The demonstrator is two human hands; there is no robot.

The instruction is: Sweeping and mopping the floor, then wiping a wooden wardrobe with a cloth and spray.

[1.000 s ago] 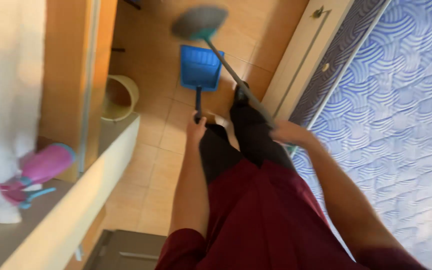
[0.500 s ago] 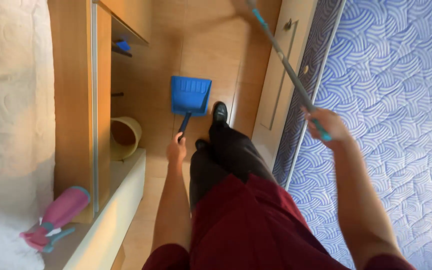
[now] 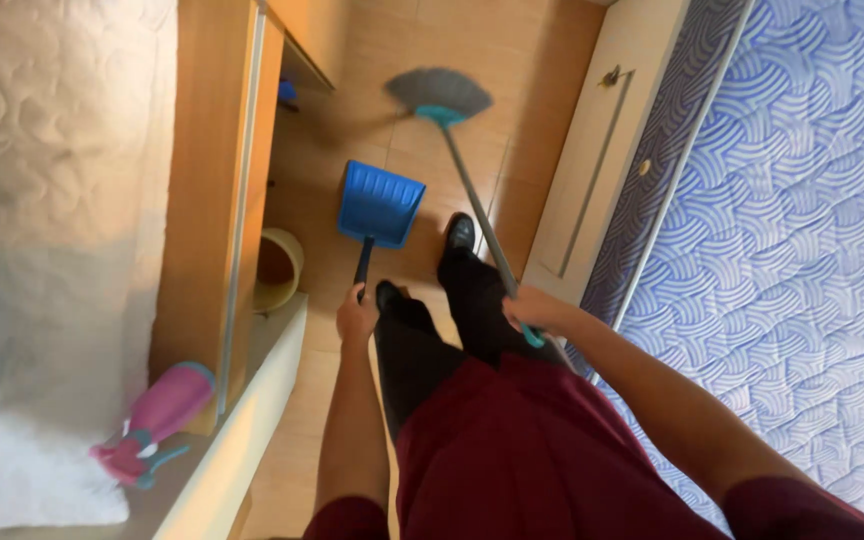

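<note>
A person stands on a tiled floor (image 3: 332,370) between two beds, the left hand (image 3: 356,318) closed in a grip on the dark handle of a blue dustpan (image 3: 380,203), whose pan hangs low ahead of the feet. The right hand (image 3: 530,308) is wrapped around the grey shaft of a broom (image 3: 439,95), its bristle head out on the far floor. Both tools look light and rigid; the smooth broom shaft is likely best held mid-length, the dustpan at its handle end. A pink spray bottle (image 3: 157,420) lies on a ledge, near left, and a blue patterned mattress (image 3: 802,250) fills the right.
</note>
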